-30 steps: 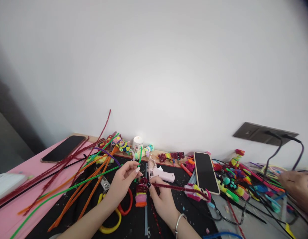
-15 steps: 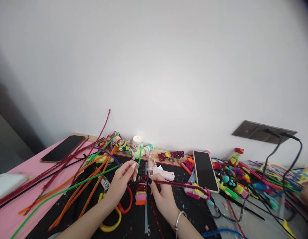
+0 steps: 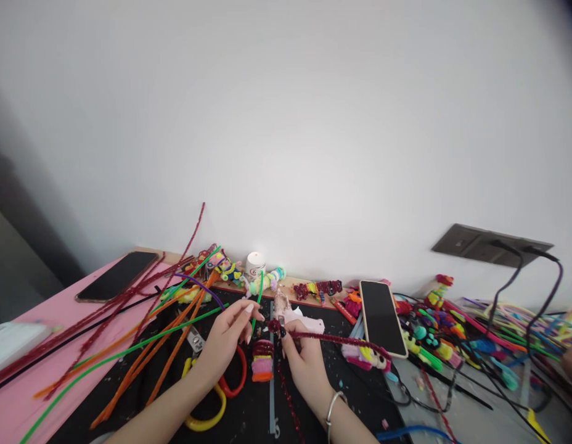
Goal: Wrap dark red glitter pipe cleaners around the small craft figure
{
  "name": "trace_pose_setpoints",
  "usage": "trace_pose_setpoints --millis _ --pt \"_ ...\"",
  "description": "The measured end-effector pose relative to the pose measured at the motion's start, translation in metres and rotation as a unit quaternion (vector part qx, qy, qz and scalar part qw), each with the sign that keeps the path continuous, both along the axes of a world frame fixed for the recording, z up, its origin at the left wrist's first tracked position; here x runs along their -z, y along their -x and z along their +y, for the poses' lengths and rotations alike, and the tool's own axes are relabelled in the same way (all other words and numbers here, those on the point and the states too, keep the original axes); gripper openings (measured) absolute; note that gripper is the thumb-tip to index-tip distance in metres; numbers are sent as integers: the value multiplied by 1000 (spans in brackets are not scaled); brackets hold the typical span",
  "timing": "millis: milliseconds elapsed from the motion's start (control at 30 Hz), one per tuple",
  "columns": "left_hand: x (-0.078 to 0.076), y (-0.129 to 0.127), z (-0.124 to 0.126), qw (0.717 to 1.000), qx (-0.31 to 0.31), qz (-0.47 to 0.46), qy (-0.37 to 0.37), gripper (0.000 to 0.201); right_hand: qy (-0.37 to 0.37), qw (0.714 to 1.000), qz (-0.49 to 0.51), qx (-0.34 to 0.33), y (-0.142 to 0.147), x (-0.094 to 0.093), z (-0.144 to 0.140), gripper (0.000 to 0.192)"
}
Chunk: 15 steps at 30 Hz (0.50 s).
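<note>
My right hand pinches a dark red tinsel pipe cleaner, its end wound into a small coil at the fingertips. One length runs right toward the phone; another glittery red length hangs below. Beside the coil, my left hand has its fingers loosely bent and apart, with nothing visible between them. A green pipe cleaner shows just behind those fingers. Between my hands, a wrapped roll in dark red, yellow, pink and orange rests on the black mat. A pale pink glue gun lies behind my right hand.
Scissors with yellow and red handles lie under my left forearm. Orange pipe cleaners spread left. A dark phone lies far left, another phone right. Colourful figures line the wall; cables drop from the outlet. Another person's hand shows at right.
My right hand has shifted slightly up, and the coil has moved a little up and right. My left fingers have shifted slightly. The surroundings look the same.
</note>
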<state>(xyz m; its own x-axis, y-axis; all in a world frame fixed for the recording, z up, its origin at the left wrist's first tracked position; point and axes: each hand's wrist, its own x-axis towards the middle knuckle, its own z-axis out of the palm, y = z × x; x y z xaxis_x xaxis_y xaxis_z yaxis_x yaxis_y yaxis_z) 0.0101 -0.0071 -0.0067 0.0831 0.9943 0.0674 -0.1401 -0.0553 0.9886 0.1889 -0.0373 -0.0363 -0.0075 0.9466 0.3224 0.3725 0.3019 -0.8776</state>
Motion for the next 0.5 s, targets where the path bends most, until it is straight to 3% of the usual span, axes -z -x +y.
trace_pose_setpoints --millis 500 --pt "0 -1 4 999 -28 27 11 32 -4 1000 11 2 1 0 1 22"
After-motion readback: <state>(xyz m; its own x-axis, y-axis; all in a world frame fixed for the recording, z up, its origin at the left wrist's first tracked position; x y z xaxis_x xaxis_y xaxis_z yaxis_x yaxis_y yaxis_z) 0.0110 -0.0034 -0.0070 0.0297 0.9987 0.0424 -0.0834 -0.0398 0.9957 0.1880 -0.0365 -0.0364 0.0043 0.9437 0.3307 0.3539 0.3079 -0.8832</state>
